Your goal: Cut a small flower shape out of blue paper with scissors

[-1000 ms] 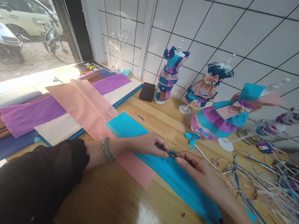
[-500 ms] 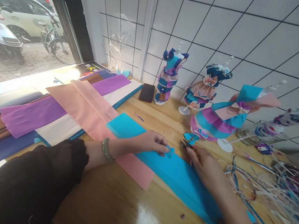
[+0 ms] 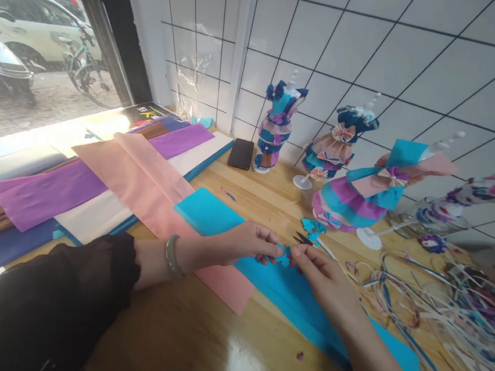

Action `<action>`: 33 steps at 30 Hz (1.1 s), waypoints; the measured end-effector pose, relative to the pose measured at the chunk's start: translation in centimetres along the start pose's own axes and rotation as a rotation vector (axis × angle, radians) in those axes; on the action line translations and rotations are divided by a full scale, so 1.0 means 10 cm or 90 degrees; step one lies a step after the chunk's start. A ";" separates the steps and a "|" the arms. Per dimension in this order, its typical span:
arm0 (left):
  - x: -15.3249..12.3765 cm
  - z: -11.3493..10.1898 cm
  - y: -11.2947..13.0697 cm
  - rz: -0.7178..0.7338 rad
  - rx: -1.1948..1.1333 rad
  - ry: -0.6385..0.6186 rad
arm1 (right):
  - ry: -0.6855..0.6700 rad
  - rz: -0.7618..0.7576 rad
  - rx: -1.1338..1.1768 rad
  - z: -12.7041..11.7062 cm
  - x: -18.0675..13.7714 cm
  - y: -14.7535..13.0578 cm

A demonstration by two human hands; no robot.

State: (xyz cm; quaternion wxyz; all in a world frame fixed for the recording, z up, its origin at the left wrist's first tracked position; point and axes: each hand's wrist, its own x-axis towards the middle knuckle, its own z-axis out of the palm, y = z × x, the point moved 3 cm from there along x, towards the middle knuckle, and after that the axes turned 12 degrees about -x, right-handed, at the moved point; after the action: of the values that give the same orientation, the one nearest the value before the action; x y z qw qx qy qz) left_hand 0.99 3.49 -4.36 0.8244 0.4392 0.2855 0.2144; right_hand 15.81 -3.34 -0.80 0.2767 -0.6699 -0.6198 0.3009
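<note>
A small turquoise flower-shaped cutout (image 3: 283,255) is pinched by its edge between the thumb and finger of my left hand (image 3: 256,243). From the other side, the thumb and fingers of my right hand (image 3: 313,266) are closed on its right edge. Just beyond my right fingers show the dark blades of scissors (image 3: 302,238); their handles are hidden. Below both hands stretches a long turquoise sheet (image 3: 293,295), crossing a peach-pink sheet (image 3: 225,279). A crumpled turquoise scrap (image 3: 313,229) lies by the blade tips.
Small dress forms in layered colours (image 3: 274,130) stand along the tiled wall. A phone (image 3: 240,153) lies near the wall. Tangled ribbon strips (image 3: 457,322) spread at the right. Purple sheets (image 3: 49,193) and other coloured sheets are stacked at the left by the window.
My right hand has let go of the scissors and moved left to the flower cutout, closing on its edge. My left hand still holds the cutout. The view has shifted slightly.
</note>
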 end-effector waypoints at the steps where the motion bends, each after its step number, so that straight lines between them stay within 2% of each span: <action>1: 0.00 0.01 0.00 0.003 0.004 0.000 | -0.013 0.010 0.021 0.03 0.00 0.00; 6: -0.01 0.03 -0.01 -0.008 -0.004 -0.008 | -0.036 0.028 0.071 0.09 0.02 0.10; 11: 0.02 0.00 -0.03 -0.067 -0.087 -0.056 | -0.050 0.024 0.085 0.05 0.04 0.13; 15: 0.04 -0.03 -0.04 -0.075 -0.103 -0.054 | -0.054 0.006 0.076 0.02 0.05 0.13; 20: 0.03 -0.02 -0.01 -0.068 -0.084 -0.020 | -0.049 0.004 0.069 0.02 0.05 0.12; 25: 0.00 0.00 0.01 -0.030 0.012 -0.045 | -0.036 0.021 0.074 0.06 0.05 0.15; 28: 0.01 -0.02 0.00 -0.002 0.061 -0.030 | -0.028 0.029 0.065 0.08 0.06 0.16; 33: 0.03 -0.04 0.00 0.028 0.055 -0.009 | -0.011 0.025 0.071 0.04 0.06 0.13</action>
State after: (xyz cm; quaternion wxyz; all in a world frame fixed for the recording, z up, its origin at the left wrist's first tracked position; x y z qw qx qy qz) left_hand 0.91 3.95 -4.63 0.8019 0.4820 0.2787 0.2167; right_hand 16.40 -2.82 -2.03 0.3021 -0.6631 -0.5909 0.3461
